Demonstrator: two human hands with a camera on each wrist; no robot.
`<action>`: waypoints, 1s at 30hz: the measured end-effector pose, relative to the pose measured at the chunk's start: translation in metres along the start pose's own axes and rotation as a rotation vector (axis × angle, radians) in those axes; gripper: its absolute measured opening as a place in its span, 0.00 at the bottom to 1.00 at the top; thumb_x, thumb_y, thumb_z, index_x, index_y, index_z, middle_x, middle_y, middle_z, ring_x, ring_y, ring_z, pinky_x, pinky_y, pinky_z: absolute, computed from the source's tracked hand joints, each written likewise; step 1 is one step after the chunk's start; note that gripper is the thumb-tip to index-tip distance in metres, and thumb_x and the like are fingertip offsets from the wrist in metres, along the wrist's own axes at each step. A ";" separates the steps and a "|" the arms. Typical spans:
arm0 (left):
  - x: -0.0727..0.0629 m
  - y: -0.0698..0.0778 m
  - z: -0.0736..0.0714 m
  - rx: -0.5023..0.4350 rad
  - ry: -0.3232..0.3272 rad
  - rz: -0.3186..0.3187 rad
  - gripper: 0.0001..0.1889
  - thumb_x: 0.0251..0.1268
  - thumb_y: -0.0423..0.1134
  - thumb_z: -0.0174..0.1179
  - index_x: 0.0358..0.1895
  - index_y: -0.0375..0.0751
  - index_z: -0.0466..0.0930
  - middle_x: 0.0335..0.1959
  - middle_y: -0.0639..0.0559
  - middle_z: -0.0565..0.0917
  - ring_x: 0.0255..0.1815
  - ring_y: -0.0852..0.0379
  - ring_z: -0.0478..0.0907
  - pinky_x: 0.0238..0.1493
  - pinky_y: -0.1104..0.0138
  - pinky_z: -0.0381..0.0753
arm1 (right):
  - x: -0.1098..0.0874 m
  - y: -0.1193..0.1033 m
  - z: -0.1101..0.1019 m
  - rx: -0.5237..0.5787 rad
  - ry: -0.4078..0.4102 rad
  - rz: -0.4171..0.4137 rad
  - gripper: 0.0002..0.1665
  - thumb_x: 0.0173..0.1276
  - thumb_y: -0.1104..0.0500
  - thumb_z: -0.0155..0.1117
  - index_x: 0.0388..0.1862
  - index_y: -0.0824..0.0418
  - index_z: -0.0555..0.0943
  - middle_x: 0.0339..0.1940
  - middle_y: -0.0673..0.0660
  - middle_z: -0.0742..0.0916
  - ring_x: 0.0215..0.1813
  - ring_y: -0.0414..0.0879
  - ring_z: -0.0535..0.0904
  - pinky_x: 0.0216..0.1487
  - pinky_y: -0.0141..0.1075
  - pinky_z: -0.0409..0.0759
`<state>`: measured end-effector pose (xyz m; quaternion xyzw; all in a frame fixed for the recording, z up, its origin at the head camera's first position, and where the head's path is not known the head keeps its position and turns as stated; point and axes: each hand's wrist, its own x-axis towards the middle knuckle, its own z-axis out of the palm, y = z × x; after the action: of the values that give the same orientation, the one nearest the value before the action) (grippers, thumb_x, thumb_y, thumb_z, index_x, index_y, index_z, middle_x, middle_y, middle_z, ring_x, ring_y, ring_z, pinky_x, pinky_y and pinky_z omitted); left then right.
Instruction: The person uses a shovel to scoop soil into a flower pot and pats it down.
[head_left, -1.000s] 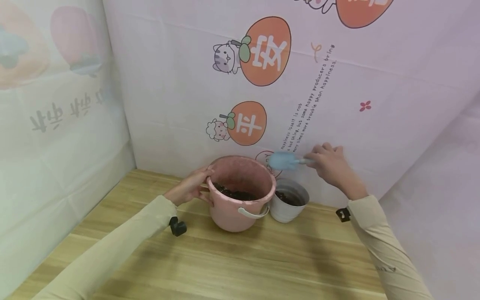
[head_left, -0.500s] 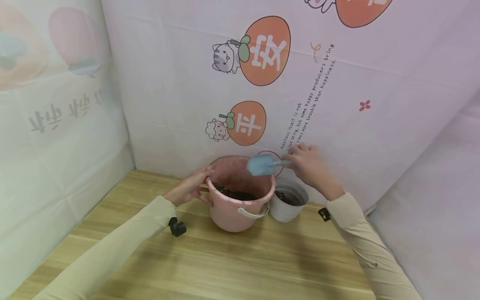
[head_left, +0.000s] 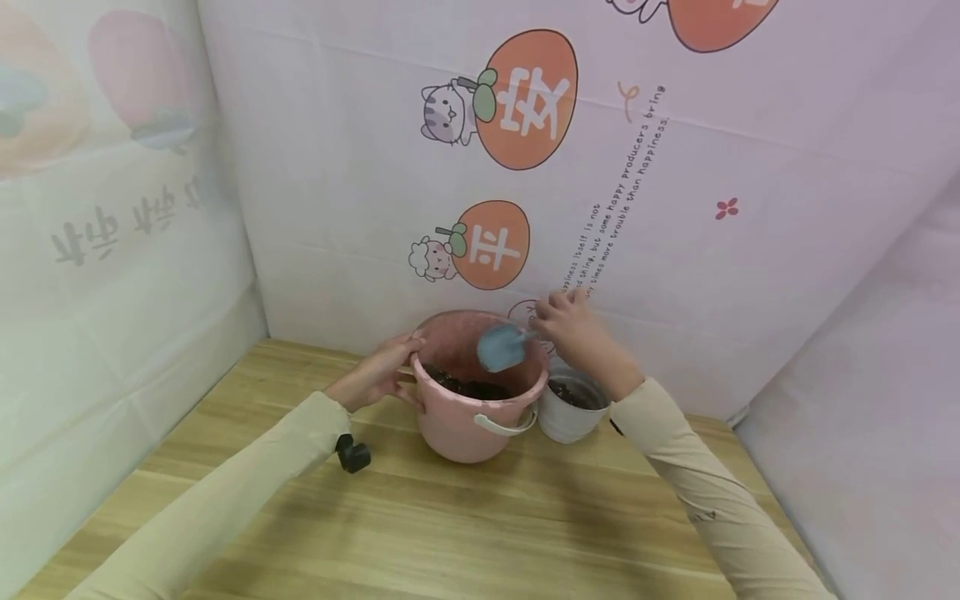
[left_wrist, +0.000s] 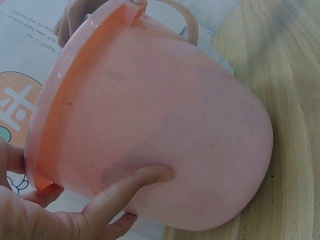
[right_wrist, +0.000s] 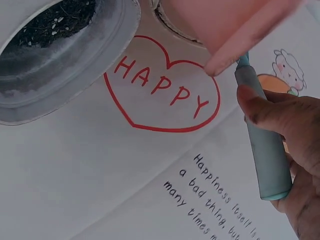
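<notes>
A pink bucket (head_left: 457,429) stands upright on the table with dark soil (head_left: 487,390) low inside it. My left hand (head_left: 378,372) grips its left side at the rim; in the left wrist view the fingers (left_wrist: 125,192) lie against the pink wall. In my right hand (head_left: 581,337) is the grey handle of a small garden trowel (right_wrist: 265,150). Its light blue blade (head_left: 501,348) tilts down inside the bucket's mouth, above the soil. Right beside the bucket is a white pot (head_left: 566,425), also with dark soil in it.
A white printed cloth (head_left: 360,183) rises close behind the bucket and pot. More white cloth (head_left: 120,333) hangs on the left, and another panel stands on the right. The bucket's pale carry handle (head_left: 502,427) hangs down its front right. Beneath everything is a wooden table (head_left: 420,533).
My right hand has carried the trowel leftward and down, from above the white pot into the pink bucket's mouth. The left hand keeps its grip on the bucket, which stays put.
</notes>
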<state>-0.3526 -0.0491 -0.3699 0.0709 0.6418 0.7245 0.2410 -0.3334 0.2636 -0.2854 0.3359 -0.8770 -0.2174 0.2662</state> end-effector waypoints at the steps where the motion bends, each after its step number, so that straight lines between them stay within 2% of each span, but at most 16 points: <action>1: 0.000 0.000 0.000 0.002 -0.001 0.000 0.33 0.87 0.44 0.40 0.87 0.47 0.43 0.86 0.35 0.43 0.78 0.21 0.56 0.46 0.38 0.91 | 0.002 -0.002 0.001 -0.035 0.002 -0.019 0.21 0.59 0.73 0.74 0.47 0.53 0.91 0.46 0.55 0.87 0.48 0.54 0.75 0.48 0.51 0.74; 6: 0.001 0.000 0.001 0.007 -0.008 0.002 0.33 0.88 0.44 0.40 0.87 0.49 0.42 0.87 0.36 0.40 0.78 0.21 0.55 0.47 0.37 0.91 | 0.011 -0.016 0.006 -0.167 0.010 -0.061 0.15 0.60 0.66 0.77 0.43 0.51 0.91 0.44 0.53 0.85 0.48 0.52 0.74 0.47 0.49 0.76; 10: 0.001 -0.001 0.002 0.002 -0.003 0.010 0.33 0.87 0.44 0.41 0.87 0.48 0.43 0.85 0.34 0.45 0.77 0.21 0.56 0.46 0.38 0.91 | 0.016 -0.027 0.011 -0.247 0.014 -0.054 0.04 0.64 0.56 0.77 0.37 0.49 0.91 0.44 0.51 0.85 0.48 0.51 0.73 0.46 0.47 0.75; 12: 0.001 -0.002 0.002 0.000 -0.003 0.015 0.33 0.87 0.43 0.41 0.87 0.47 0.43 0.85 0.35 0.45 0.77 0.20 0.57 0.46 0.38 0.91 | 0.019 -0.032 0.014 -0.256 0.009 -0.045 0.01 0.65 0.56 0.76 0.34 0.49 0.91 0.44 0.51 0.86 0.49 0.51 0.73 0.46 0.47 0.75; 15: 0.000 -0.002 0.001 0.007 -0.008 0.025 0.33 0.87 0.43 0.41 0.87 0.47 0.42 0.86 0.38 0.43 0.77 0.19 0.55 0.46 0.38 0.91 | 0.023 -0.040 0.018 -0.266 -0.019 -0.030 0.05 0.65 0.60 0.75 0.30 0.50 0.90 0.43 0.51 0.88 0.50 0.52 0.74 0.50 0.49 0.76; 18: 0.000 -0.002 0.000 0.007 -0.012 0.029 0.33 0.87 0.44 0.40 0.87 0.48 0.42 0.87 0.37 0.41 0.78 0.20 0.54 0.46 0.38 0.91 | 0.029 -0.049 0.021 -0.273 -0.087 -0.002 0.08 0.66 0.64 0.73 0.30 0.50 0.90 0.43 0.51 0.89 0.52 0.52 0.76 0.54 0.51 0.77; 22: 0.001 -0.002 -0.001 -0.001 -0.012 0.024 0.33 0.87 0.44 0.40 0.87 0.50 0.42 0.86 0.36 0.43 0.78 0.20 0.55 0.47 0.37 0.91 | 0.035 -0.060 0.025 -0.261 -0.214 0.040 0.07 0.67 0.63 0.72 0.36 0.50 0.91 0.46 0.51 0.91 0.56 0.53 0.77 0.62 0.53 0.78; 25: 0.000 -0.002 -0.001 -0.002 -0.010 0.019 0.33 0.87 0.44 0.40 0.87 0.50 0.42 0.86 0.36 0.42 0.78 0.20 0.55 0.47 0.37 0.91 | 0.038 -0.065 0.029 -0.252 -0.264 0.039 0.07 0.68 0.62 0.70 0.38 0.50 0.91 0.45 0.51 0.92 0.58 0.55 0.79 0.67 0.56 0.78; 30: -0.001 -0.003 0.000 -0.003 -0.008 0.020 0.33 0.87 0.44 0.41 0.87 0.49 0.42 0.86 0.36 0.42 0.78 0.20 0.55 0.47 0.37 0.91 | 0.041 -0.068 0.036 -0.305 -0.201 -0.014 0.08 0.69 0.60 0.68 0.33 0.49 0.91 0.37 0.51 0.92 0.52 0.54 0.81 0.62 0.54 0.81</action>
<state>-0.3515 -0.0492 -0.3725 0.0798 0.6391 0.7275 0.2365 -0.3493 0.1962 -0.3381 0.2741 -0.8537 -0.3821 0.2237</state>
